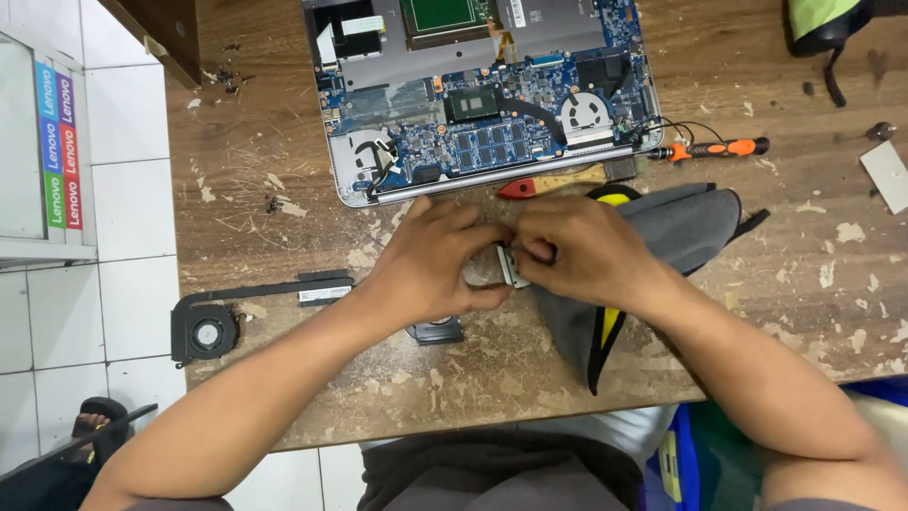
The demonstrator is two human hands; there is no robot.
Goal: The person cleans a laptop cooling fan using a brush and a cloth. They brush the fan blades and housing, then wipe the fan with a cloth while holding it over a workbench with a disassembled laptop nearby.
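Both my hands meet over the worn wooden table (284, 180), just in front of an opened laptop (482, 104) whose blue circuit board and two fans are exposed. My left hand (430, 260) and my right hand (577, 251) together pinch a small silver metal part (511, 267) between their fingertips. A second black fan (437, 331) lies on the table partly under my left wrist. My right forearm rests over a grey pouch with yellow trim (681, 227).
A black cooling fan with heat pipe (222, 322) lies at the table's left edge. An orange-handled screwdriver (719, 149) and a red-and-yellow tool (553, 183) lie near the laptop's front edge. White tiled floor (123, 189) lies to the left.
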